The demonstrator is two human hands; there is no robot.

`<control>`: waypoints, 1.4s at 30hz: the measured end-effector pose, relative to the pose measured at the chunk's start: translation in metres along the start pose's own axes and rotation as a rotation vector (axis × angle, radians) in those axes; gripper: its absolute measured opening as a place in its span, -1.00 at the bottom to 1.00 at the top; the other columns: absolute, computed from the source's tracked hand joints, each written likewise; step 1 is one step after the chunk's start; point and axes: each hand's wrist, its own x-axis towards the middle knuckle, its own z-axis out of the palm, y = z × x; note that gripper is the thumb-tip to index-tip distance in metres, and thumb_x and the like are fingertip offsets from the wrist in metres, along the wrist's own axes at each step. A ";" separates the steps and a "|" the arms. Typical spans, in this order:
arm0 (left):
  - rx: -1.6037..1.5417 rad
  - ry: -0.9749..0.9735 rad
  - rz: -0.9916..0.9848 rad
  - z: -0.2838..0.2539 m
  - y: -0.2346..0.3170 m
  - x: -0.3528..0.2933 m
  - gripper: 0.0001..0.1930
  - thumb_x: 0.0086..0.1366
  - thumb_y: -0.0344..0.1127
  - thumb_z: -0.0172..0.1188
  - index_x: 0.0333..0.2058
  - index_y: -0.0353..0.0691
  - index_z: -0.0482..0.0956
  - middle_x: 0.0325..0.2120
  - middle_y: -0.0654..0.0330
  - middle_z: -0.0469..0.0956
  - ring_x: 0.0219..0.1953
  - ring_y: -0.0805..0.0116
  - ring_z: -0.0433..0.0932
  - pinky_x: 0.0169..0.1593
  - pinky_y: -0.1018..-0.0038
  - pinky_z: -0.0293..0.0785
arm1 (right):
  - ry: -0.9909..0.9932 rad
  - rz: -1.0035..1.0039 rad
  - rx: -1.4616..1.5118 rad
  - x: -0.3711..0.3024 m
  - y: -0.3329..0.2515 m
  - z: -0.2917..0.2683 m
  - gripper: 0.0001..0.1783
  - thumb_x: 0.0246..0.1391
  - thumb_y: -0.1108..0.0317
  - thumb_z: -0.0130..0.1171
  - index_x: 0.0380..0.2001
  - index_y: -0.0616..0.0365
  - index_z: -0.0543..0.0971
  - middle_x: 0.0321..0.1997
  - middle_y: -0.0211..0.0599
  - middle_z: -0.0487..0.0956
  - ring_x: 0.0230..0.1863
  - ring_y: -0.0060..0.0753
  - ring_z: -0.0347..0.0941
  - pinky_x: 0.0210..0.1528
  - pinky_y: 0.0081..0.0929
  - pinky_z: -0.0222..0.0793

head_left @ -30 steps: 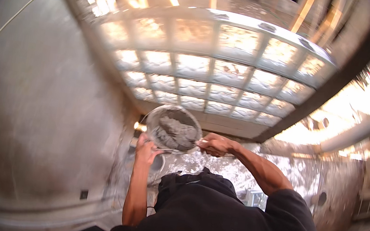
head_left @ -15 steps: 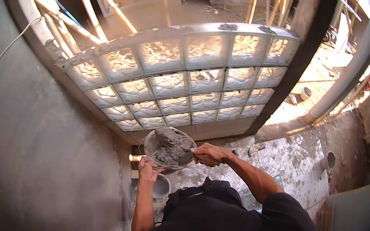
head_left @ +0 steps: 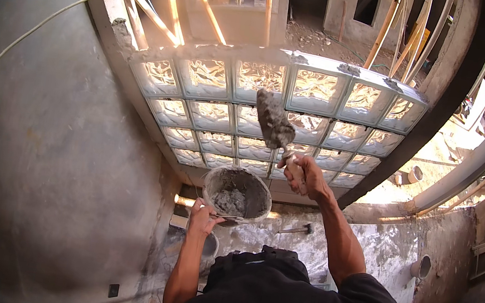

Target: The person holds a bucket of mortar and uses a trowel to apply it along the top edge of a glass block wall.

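Note:
My right hand [head_left: 304, 176] is closed round the handle of a trowel [head_left: 274, 120], whose blade carries a lump of wet grey mortar. The loaded blade is raised in front of the glass block wall [head_left: 264, 77]. My left hand [head_left: 203, 216] grips the near left rim of a bucket [head_left: 256, 198], which is tilted so that its opening faces me. Grey mortar [head_left: 229, 202] lies inside it. Mortar is spread along the left part of the wall's top edge, with several smaller dabs [head_left: 349, 69] on the right part.
A plastered wall [head_left: 56, 156] with a hanging white cable [head_left: 31, 22] rises at my left. Bamboo poles [head_left: 205, 0] stand beyond the glass blocks. A hammer-like tool [head_left: 297, 228] lies on the stained floor, and a small bucket [head_left: 421, 266] stands farther right. A dark post [head_left: 404, 146] borders the blocks.
My right hand has lifted the trowel out of the bucket, up and forward, with mortar on its blade. The left hand still holds the bucket. The view has shifted.

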 end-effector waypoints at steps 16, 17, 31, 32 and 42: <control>-0.044 0.149 -0.072 -0.029 -0.025 -0.033 -0.41 0.05 -0.69 -0.16 0.09 -0.14 0.33 -0.01 0.02 0.43 0.04 -0.16 0.47 -0.11 -0.40 0.46 | 0.826 -0.780 -1.046 0.154 -0.043 -0.039 -0.44 0.09 0.45 -0.01 0.17 0.48 0.33 -0.16 0.19 0.42 -0.17 0.12 0.35 -0.08 -0.08 0.33; -0.050 0.116 -0.071 -0.032 -0.026 -0.035 -0.40 0.05 -0.68 -0.17 0.12 -0.13 0.32 0.00 0.03 0.42 0.04 -0.15 0.47 -0.10 -0.40 0.46 | 0.837 -0.800 -1.133 0.157 -0.039 -0.038 -0.42 0.10 0.47 -0.03 0.22 0.46 0.28 -0.12 0.18 0.40 -0.15 0.13 0.33 -0.05 -0.06 0.32; -0.065 0.073 -0.066 -0.024 -0.024 -0.042 -0.57 0.07 -0.65 -0.13 -0.06 -0.17 0.39 -0.14 0.04 0.43 -0.12 -0.02 0.49 -0.09 -0.26 0.54 | 0.889 -0.559 -1.329 0.142 -0.020 -0.033 -0.25 -0.05 0.61 -0.02 0.30 0.41 0.15 -0.02 0.13 0.32 -0.08 0.24 0.28 0.06 0.03 0.25; -0.052 0.082 -0.067 -0.027 -0.026 -0.039 -0.53 0.08 -0.66 -0.14 -0.01 -0.18 0.37 -0.11 0.01 0.45 -0.09 -0.06 0.52 -0.10 -0.29 0.53 | 0.881 -0.553 -1.324 0.136 -0.022 -0.029 -0.28 -0.07 0.61 -0.01 0.26 0.42 0.23 0.05 0.15 0.33 -0.06 0.23 0.28 0.10 0.02 0.22; -0.031 0.115 -0.088 -0.024 -0.021 -0.035 -0.56 0.05 -0.68 -0.10 -0.06 -0.18 0.37 -0.21 0.03 0.47 -0.20 0.00 0.56 -0.14 -0.28 0.56 | 0.778 -0.607 -1.448 0.069 -0.035 -0.005 -0.49 0.01 0.48 -0.04 0.06 0.47 0.45 0.29 0.27 0.28 0.03 0.11 0.30 0.17 -0.03 0.19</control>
